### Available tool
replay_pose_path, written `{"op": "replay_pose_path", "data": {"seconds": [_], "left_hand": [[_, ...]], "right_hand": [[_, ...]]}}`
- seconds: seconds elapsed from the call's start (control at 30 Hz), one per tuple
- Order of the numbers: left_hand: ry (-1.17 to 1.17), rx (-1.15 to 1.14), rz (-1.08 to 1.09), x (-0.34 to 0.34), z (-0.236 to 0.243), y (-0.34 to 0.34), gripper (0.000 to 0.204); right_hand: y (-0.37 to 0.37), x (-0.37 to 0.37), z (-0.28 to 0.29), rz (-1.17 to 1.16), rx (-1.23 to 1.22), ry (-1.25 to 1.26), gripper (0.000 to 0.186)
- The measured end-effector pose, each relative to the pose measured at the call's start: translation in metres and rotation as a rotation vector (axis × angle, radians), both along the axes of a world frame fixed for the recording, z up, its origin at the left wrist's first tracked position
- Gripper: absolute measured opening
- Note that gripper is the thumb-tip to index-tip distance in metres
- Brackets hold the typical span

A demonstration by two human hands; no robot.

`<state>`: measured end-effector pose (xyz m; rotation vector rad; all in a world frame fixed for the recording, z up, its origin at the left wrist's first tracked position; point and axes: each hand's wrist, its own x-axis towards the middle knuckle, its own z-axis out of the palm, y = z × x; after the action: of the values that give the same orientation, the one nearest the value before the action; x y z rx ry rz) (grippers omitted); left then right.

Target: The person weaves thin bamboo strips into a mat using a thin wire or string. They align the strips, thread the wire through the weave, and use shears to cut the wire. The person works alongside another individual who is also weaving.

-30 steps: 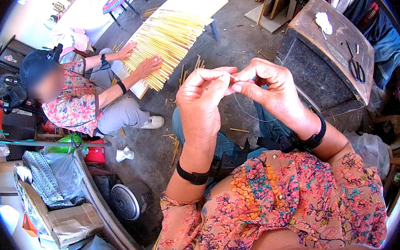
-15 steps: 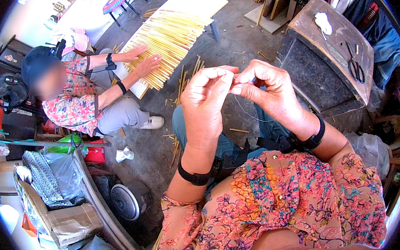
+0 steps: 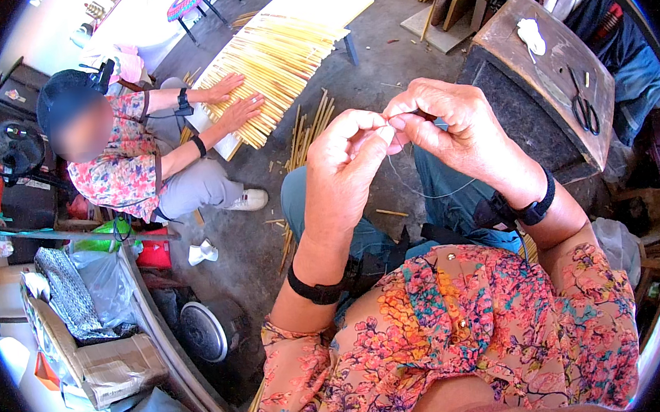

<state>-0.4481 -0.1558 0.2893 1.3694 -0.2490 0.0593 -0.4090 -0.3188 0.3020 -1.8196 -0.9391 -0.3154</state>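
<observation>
My left hand [image 3: 348, 154] and my right hand [image 3: 448, 127] are raised in the middle of the view, fingertips meeting in pinches on a thin pale thread [image 3: 404, 181]. The thread droops in a loop below them over my blue trousers [image 3: 440, 170]; whether a needle or other small thing is between the fingertips is too small to make out. Beyond my hands, a co-worker [image 3: 122, 168] in a floral shirt and cap sits at the left, both hands [image 3: 239, 112] resting on a row of thin yellow sticks [image 3: 272, 63] laid across a white board [image 3: 333, 4].
A worn wooden cabinet [image 3: 528, 66] on the right carries black scissors [image 3: 584, 105] and a white bundle [image 3: 530, 35]. Loose sticks [image 3: 301, 131] lie on the floor. At the lower left are a cardboard box [image 3: 118, 366], plastic bags [image 3: 99, 278] and a round metal pot [image 3: 204, 332].
My right hand has risen and moved slightly right, its fingertips still close to my left hand's. The co-worker's hands have shifted slightly on the sticks.
</observation>
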Motion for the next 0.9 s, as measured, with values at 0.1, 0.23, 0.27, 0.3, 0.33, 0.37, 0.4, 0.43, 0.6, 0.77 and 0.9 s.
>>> {"op": "replay_pose_path", "data": {"seconds": [0.1, 0.23, 0.27, 0.3, 0.33, 0.37, 0.4, 0.43, 0.6, 0.77, 0.9], "left_hand": [[0.027, -0.013, -0.027, 0.001, 0.001, -0.001, 0.008], [0.033, -0.013, -0.04, 0.002, 0.0, -0.001, 0.008], [0.029, -0.003, -0.041, 0.003, 0.0, -0.001, 0.008], [0.025, 0.007, -0.043, 0.003, 0.0, -0.001, 0.008], [0.021, 0.018, -0.042, 0.003, 0.0, -0.001, 0.008], [0.028, 0.021, -0.042, 0.003, 0.0, 0.0, 0.008], [0.034, 0.023, -0.042, 0.002, 0.001, 0.0, 0.008], [0.039, 0.025, -0.044, 0.002, 0.002, -0.001, 0.008], [0.05, -0.002, -0.05, 0.0, 0.005, 0.0, 0.008], [0.038, -0.042, -0.025, -0.003, 0.008, 0.002, 0.008], [-0.022, 0.009, 0.084, -0.005, 0.009, 0.005, 0.006]], "right_hand": [[-0.004, 0.002, 0.003, -0.04, -0.074, -0.14, 0.007], [-0.003, 0.005, 0.004, -0.075, -0.119, -0.289, 0.01], [-0.003, 0.005, 0.005, -0.082, -0.12, -0.325, 0.012], [-0.002, 0.005, 0.006, -0.098, -0.12, -0.347, 0.012], [-0.002, 0.004, 0.005, -0.113, -0.119, -0.37, 0.013], [-0.001, 0.004, 0.004, -0.127, -0.117, -0.392, 0.013], [0.0, 0.004, 0.004, -0.113, -0.086, -0.352, 0.013], [0.0, 0.003, 0.004, -0.1, -0.057, -0.314, 0.012], [0.004, -0.002, -0.002, 0.026, 0.174, 0.235, 0.005], [0.009, -0.006, -0.004, 0.075, 0.339, 0.391, 0.003], [0.008, -0.004, -0.009, 0.209, 0.381, 0.496, 0.007]]}}
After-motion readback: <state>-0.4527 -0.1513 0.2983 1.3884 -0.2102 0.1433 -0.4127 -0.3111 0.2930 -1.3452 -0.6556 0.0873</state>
